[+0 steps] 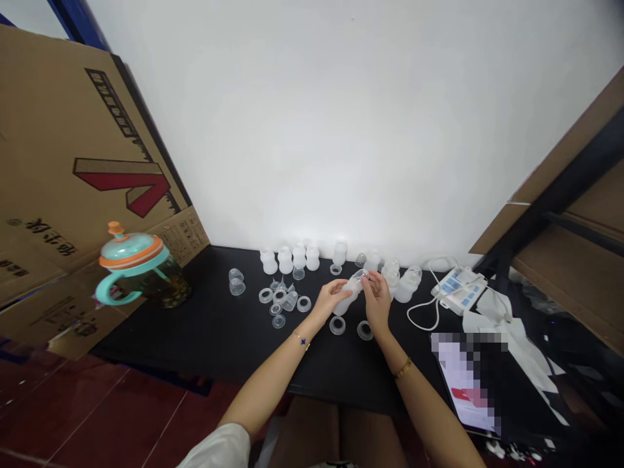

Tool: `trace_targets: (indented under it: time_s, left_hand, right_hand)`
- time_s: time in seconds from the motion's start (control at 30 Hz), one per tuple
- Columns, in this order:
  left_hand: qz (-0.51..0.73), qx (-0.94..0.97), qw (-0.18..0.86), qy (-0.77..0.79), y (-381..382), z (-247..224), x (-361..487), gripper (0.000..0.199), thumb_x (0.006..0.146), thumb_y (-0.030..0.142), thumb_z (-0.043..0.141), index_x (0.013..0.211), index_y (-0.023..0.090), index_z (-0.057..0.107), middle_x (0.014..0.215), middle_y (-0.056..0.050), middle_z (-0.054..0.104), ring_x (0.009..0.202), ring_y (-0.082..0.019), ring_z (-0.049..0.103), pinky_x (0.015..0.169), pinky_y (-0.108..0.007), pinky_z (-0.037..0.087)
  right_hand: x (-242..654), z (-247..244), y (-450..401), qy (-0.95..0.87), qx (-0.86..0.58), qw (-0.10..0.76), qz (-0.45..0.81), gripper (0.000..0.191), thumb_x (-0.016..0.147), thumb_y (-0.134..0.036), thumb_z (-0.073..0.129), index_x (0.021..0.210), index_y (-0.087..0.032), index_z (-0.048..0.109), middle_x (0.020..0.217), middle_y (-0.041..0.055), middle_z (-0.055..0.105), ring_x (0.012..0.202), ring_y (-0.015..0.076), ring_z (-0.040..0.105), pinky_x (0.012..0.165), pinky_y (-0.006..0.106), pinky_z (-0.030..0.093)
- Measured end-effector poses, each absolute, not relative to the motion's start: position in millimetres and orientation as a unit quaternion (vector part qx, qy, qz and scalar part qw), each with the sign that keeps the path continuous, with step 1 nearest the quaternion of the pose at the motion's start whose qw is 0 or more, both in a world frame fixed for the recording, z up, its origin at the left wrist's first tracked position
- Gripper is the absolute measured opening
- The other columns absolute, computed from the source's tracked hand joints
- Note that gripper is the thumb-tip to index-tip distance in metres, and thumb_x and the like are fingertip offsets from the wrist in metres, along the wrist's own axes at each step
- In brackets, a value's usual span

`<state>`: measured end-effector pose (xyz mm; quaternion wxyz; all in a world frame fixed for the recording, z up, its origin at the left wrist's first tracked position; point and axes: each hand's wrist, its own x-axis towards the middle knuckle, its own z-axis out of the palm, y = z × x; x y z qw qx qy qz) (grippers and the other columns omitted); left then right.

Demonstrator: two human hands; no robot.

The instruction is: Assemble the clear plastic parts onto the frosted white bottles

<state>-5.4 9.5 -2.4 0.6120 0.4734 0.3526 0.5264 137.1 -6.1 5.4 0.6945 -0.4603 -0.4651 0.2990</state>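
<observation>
i have the bottle point(344, 302) between two grips: the left grip point(334, 297) holds its body, the right grip point(375, 292) pinches its clear cap point(359, 276). it leans long-ways, cap end by the right grip, above the tabletop point(219, 344).

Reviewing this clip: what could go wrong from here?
The baby bottle is tilted between the left hand and right hand; its smooth-looking surface might slip.
Two loose rings lie between the wrists, where a forearm could sweep them aside.
Standing bottles beside the right hand could be knocked over.
</observation>
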Motion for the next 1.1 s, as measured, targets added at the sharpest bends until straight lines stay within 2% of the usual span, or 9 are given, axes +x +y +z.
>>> trace_targets:
  time_s: [0.77,1.1]
  left_hand:
    - [0.520,0.478,0.612,0.356,3.1,6.8,-7.6,0.046,0.065,0.036,0.089,0.103,0.014,0.076,0.103,-0.012,0.077,0.096,-0.027,0.071,0.090,-0.037,0.052]
    - [0.526,0.477,0.615,0.342,5.7,4.0,-6.8,0.048,0.061,0.034,0.092,0.101,0.014,0.075,0.103,-0.012,0.077,0.098,-0.028,0.072,0.096,-0.042,0.052]
  right_hand:
    - [136.5,6.3,-7.1,-0.478,-0.460,0.679,0.312,0.044,0.087,-0.051,0.070,0.119,-0.021,0.065,0.119,0.0124,0.072,0.106,0.0262,0.069,0.087,0.040,0.056]
    - [136.5,6.0,-8.7,-0.502,-0.462,0.666,0.300,0.044,0.088,-0.050,0.069,0.122,-0.023,0.064,0.124,0.0126,0.070,0.113,0.0279,0.067,0.086,0.040,0.056]
